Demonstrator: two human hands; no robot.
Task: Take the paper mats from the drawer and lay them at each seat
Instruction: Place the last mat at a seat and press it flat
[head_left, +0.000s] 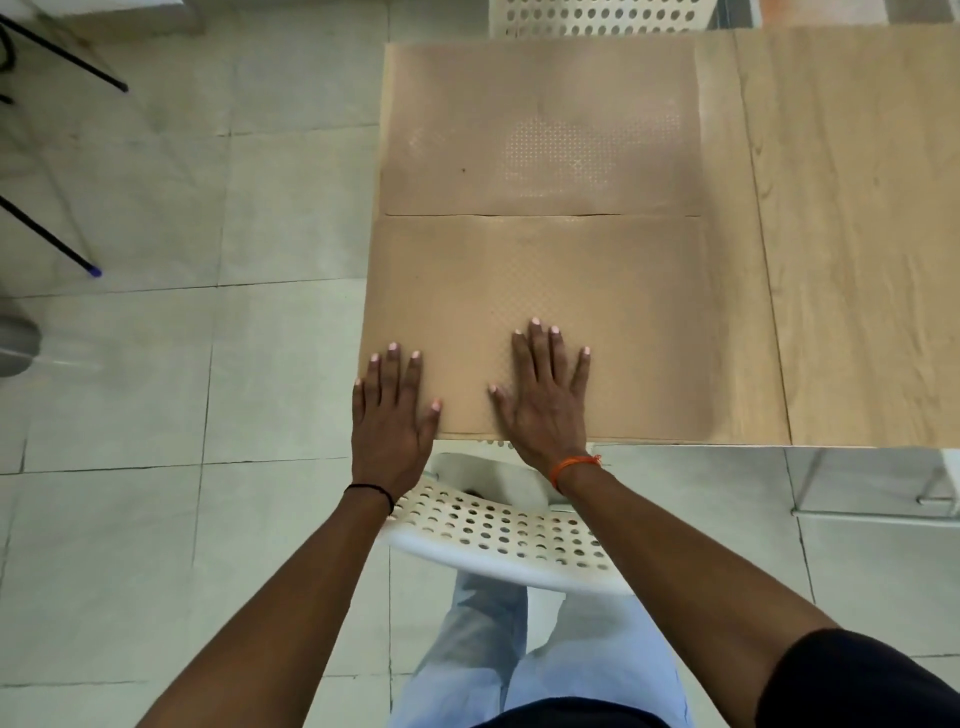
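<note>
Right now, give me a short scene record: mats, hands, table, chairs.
near mat: flat at the table's near left end
far mat: flat, just beyond it, edges meeting
left hand: open, pressing near mat's left corner
right hand: open, flat on near mat
table: wood, bare on the right
near chair: white, perforated, tucked under the near edge
far chair: opposite side

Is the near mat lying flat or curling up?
Flat: the near mat lies spread on the table, both hands pressing it.
</note>
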